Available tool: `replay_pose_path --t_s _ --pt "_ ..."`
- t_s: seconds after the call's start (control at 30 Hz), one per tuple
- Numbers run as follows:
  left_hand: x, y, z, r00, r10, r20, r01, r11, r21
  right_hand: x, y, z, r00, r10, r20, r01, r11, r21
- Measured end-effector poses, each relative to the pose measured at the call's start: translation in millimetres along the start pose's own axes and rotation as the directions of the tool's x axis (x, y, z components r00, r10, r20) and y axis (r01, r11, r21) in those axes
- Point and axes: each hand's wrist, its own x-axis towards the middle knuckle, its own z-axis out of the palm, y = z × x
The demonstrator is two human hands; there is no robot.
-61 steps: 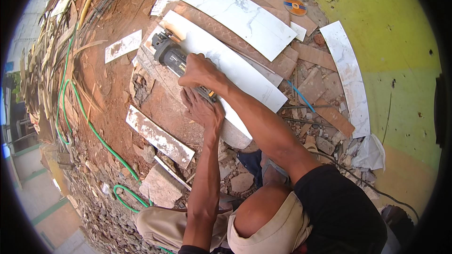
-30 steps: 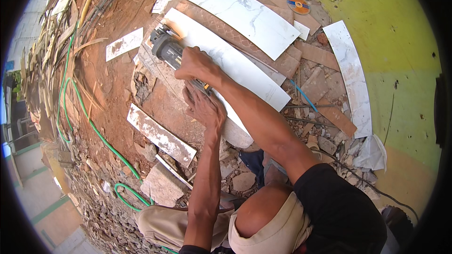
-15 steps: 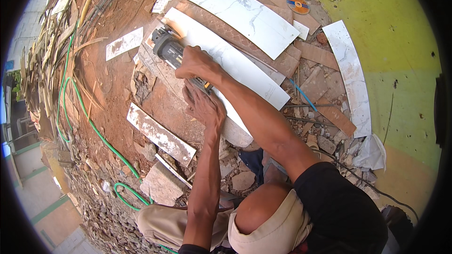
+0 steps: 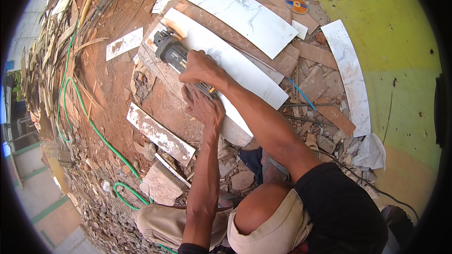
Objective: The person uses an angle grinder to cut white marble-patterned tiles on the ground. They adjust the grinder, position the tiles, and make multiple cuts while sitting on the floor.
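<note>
One smooth tile (image 4: 230,59), one cylindrical grinder (image 4: 172,54)

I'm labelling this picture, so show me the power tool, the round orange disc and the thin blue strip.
Power tool (image 4: 172,54), head view, on its dark body.
Round orange disc (image 4: 296,5), head view, near its centre.
Thin blue strip (image 4: 302,94), head view, midway along it.

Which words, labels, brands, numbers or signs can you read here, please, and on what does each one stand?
None can be read clearly enough to quote.
Black-and-grey cylindrical power tool in the right hand: small pale and yellowish markings on its body, too small and blurred to read.
Round orange disc with a blue band: small markings around its centre, too small to read.
</note>
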Motion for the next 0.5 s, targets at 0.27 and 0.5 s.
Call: replay_pose_path --t_s 0.27,0.5 --pt "-1 -6 3 0.998 0.049 -0.031 -0.049 0.999 -0.015 -5 5 3 0.999 -0.009 -0.031 0.009 1.0 0.002" --pt "-2 -8 7 0.998 0.056 -0.026 -0.056 0.998 -0.022 -4 15 7 0.999 -0.019 -0.029 0.018 1.0 -0.018"
